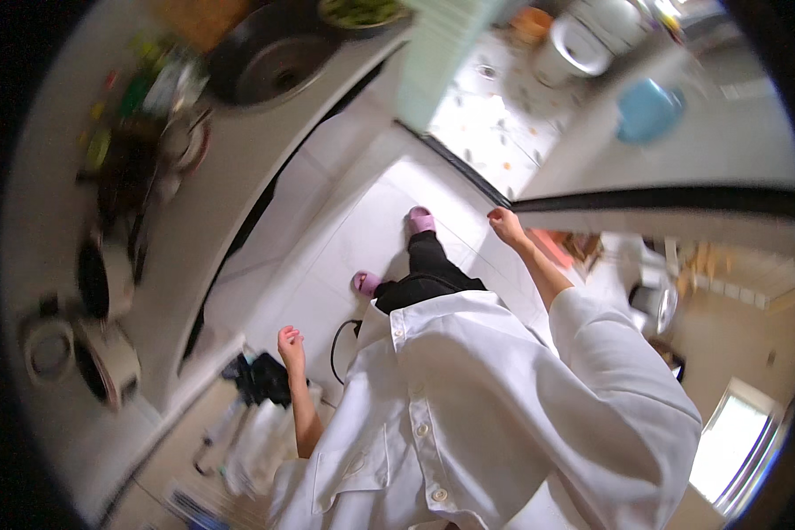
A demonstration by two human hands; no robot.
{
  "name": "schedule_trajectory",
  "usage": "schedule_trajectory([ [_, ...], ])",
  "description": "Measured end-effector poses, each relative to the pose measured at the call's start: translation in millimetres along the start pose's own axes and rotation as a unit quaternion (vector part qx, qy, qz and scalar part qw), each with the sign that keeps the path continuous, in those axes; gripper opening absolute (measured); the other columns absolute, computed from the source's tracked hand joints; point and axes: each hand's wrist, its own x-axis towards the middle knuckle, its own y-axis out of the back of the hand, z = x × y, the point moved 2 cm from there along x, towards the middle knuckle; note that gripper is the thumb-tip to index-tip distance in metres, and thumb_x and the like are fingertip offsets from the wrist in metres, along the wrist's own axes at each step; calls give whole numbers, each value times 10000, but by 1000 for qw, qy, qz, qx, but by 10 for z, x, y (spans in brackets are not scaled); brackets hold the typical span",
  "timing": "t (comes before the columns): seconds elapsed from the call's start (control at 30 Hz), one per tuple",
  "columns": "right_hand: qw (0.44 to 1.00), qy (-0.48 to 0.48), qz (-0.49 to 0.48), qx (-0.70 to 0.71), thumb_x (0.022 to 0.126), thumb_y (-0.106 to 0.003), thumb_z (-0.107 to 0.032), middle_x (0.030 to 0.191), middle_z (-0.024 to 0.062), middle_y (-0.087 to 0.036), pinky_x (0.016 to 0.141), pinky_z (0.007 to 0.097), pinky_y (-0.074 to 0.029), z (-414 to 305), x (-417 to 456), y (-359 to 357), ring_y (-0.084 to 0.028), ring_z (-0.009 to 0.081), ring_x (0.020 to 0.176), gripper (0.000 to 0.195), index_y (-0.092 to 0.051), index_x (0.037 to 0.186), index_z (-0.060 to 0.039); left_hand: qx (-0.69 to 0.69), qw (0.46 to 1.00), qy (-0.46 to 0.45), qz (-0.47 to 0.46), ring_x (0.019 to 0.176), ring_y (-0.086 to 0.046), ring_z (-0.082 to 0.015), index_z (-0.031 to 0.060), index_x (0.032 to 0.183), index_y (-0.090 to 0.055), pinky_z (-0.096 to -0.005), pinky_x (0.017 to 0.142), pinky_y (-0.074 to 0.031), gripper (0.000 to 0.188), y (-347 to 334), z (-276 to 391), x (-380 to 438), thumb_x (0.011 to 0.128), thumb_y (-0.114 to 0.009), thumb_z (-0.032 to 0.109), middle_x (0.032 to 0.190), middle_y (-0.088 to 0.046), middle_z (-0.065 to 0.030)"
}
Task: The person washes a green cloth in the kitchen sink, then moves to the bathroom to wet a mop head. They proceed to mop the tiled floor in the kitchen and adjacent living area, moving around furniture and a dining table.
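My left hand [291,343] hangs in the air beside my body, above the pale floor. Its fingers are loosely bent and hold nothing visible. Below and left of it in the picture are black bags [265,379]. My right hand [507,226] is out to the other side with its fingers curled in, and nothing shows in it. It appears close to the lower end of a dark door frame [623,201], but I cannot tell whether they touch. I wear a white buttoned shirt, black trousers and pink slippers [421,220] on the tiled floor [351,248].
Along the left runs a counter [238,172] with a round sink [285,69], a bowl of greens [361,10] and blurred appliances [109,361]. Ahead, past a dark threshold [467,169], are a toilet [573,50], an orange bucket [531,25] and a blue basin [649,111]. A black cable [334,351] is by my leg.
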Motion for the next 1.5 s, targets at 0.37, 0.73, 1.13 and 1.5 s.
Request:
schedule_trajectory([
  [0.37, 878, -428, 182, 109, 630, -465, -100, 496, 80, -524, 415, 282, -402, 2534, -3119, -643, -494, 158, 414, 137, -562, 577, -20, 5, 913, -292, -285, 742, -512, -142, -16, 977, -454, -241, 660, -447, 251, -1679, 2446, 952, 727, -438, -32, 856, -510, -95],
  [0.73, 791, -466, 199, 342, 693, -495, -130, 645, 72, -574, 461, 249, -420, 2722, -2643, 23, -524, 133, 536, 148, -578, 752, -23, 142, 843, -373, -360, 725, -529, -166, -8, 975, -462, -275, 650, -434, 262, -3333, 3717, 415, 716, -456, 35, 820, -546, -105],
  [1.13, 655, -376, 426, 498, 707, -470, -94, 692, 78, -570, 558, 242, -423, 2056, -1806, 592, -528, 135, 621, 162, -553, 793, 15, 268, 729, -349, -523, 712, -538, -164, -15, 972, -462, -246, 582, -434, 284, -5103, 4465, 875, 693, -466, 39, 835, -543, -116],
  [1.5, 151, -751, 522, 375, 682, -488, -128, 615, 66, -538, 502, 275, -410, -1402, -1576, -2909, -510, 136, 564, 123, -535, 740, -31, 446, 412, -534, -589, 476, -513, -127, 18, 740, -496, -237, 379, -385, 146, -7357, 5447, 606, 668, -583, 110, 607, -528, -54],
])
